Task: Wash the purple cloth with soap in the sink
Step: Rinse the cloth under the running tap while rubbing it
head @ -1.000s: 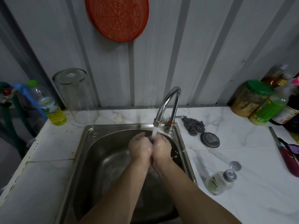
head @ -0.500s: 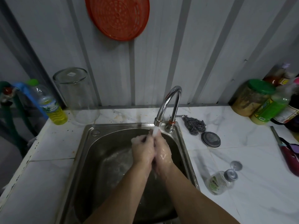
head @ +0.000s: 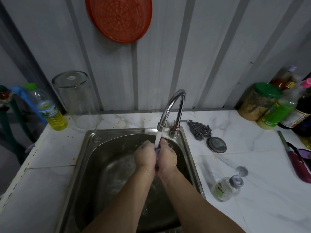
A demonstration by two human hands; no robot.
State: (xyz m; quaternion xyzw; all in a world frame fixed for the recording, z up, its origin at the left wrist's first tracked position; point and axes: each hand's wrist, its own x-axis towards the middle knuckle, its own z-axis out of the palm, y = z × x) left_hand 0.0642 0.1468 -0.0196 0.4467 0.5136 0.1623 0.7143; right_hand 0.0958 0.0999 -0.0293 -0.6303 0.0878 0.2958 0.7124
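Observation:
Over the steel sink [head: 87, 158], my left hand [head: 145, 157] and my right hand [head: 167, 157] are pressed together under the water running from the chrome tap [head: 173, 106]. Between the palms only a thin strip of the purple cloth [head: 157, 151] shows; the rest is hidden by the hands. Both hands are wet and soapy, with fingers curled round the cloth. A clear soap bottle [head: 223, 189] lies on its side on the counter to the right, its cap flipped open.
A steel scourer [head: 200, 129] and a round metal lid [head: 216, 144] lie right of the tap. Jars and sauce bottles [head: 276, 108] crowd the back right corner. A yellow-liquid bottle [head: 48, 110] and an upturned glass jar [head: 75, 100] stand back left. A red-handled tool [head: 297, 165] lies far right.
The two hands have kept rubbing together under the stream, shifting slightly back and forth. A sliver of purple cloth now shows between them.

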